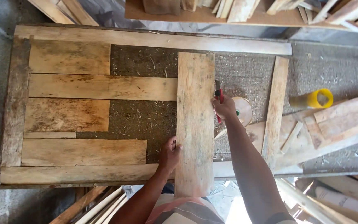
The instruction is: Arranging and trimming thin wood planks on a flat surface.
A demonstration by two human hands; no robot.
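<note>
Person stands over wooden frame on workbench. Loose plank lies upright across frame, between fitted boards and narrow slat. Left hand presses plank's left edge, fingers curled over it, steadying. Right hand closed around red pencil, tip at plank's right edge. Step looks like marking plank. Next move, by my judgement, needs plank kept unmoved and line straight. Yellow tape roll lies well apart on right.
</note>
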